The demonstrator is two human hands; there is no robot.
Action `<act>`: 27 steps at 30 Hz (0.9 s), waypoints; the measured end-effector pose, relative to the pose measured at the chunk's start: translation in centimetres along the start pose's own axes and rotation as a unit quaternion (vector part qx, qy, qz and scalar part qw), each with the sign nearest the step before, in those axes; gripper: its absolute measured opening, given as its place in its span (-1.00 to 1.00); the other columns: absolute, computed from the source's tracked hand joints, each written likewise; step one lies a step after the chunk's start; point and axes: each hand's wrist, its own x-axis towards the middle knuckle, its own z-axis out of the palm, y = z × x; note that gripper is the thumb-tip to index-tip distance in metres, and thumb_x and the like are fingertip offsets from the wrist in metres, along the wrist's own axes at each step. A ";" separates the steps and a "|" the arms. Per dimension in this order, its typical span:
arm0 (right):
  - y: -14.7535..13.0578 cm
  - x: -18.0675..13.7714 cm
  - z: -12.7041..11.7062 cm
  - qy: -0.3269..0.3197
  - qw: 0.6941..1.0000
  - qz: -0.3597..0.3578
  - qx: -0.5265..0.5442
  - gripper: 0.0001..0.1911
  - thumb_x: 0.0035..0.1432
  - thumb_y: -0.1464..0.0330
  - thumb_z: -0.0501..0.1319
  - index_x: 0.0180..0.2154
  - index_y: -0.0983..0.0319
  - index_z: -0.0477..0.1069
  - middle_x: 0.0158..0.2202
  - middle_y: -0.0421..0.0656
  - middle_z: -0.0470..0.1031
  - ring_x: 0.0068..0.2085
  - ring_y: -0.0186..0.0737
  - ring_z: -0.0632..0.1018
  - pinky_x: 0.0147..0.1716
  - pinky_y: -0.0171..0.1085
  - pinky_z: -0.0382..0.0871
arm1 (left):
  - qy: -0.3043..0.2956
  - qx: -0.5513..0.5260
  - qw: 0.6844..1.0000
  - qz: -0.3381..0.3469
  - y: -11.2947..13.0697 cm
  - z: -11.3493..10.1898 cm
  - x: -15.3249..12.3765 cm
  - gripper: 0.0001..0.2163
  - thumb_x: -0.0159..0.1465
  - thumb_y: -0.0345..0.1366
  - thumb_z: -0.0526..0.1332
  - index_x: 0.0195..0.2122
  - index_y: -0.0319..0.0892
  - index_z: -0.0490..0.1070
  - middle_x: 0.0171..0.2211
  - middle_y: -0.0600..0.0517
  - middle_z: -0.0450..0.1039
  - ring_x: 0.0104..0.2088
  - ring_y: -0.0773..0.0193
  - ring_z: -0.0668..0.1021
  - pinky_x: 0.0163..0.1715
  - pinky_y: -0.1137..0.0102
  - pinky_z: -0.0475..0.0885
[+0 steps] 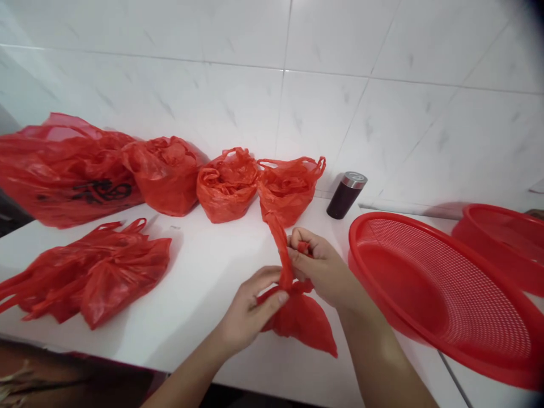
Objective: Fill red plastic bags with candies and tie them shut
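A red plastic bag [304, 323] rests near the front of the white table, its neck drawn up into a twisted strand. My left hand [250, 309] grips the gathered neck from the left, thumb in front and fingers behind. Higher up on the right, my right hand [318, 266] is closed on the bag's upper part, and a bit of red plastic pokes out between its fingers. What the bag holds is hidden. Just behind the hands sits an open-topped red bag [289, 195] with its handles up.
More red bags stand along the tiled wall, including a large one with black writing [72, 175]. Tied red bags [123, 272] lie at the left. A dark cup with a silver lid [345, 195] is behind right. A red mesh basket [480, 306] takes up the right side.
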 end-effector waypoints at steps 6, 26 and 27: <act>1.4 0.4 -0.2 0.133 0.990 -0.035 0.015 -0.67 0.16 0.25 0.23 -0.44 0.17 0.08 -0.63 -0.41 0.08 -0.60 -0.46 0.13 -0.59 -0.40 0.03 | 0.053 -0.219 0.967 -0.114 0.3 -0.1 0.6 -0.74 0.31 -0.08 0.14 -0.34 -0.16 0.42 -0.41 0.06 0.43 -0.49 0.35 0.42 -0.42 0.42 0.34; 1.2 -1.3 0.6 0.033 0.903 -0.045 -0.427 -0.62 0.30 0.14 0.03 0.10 0.09 0.25 -0.53 -0.30 0.33 -0.49 -0.28 0.37 -0.41 -0.29 0.18 | 0.090 0.016 0.987 -0.131 1.3 -1.7 0.9 -0.58 0.25 -0.02 0.17 -0.63 -0.21 0.33 -0.67 0.11 0.30 -0.62 0.37 0.35 -0.55 0.44 0.23; 1.3 -1.7 0.5 0.053 0.903 -0.050 -0.423 -0.68 0.32 0.18 0.00 0.04 0.12 0.27 -0.55 -0.31 0.30 -0.52 -0.30 0.34 -0.43 -0.30 0.16 | 0.095 0.011 0.986 -0.136 1.3 -1.8 0.8 -0.60 0.24 -0.01 0.18 -0.59 -0.22 0.39 -0.64 0.09 0.37 -0.61 0.35 0.39 -0.54 0.43 0.26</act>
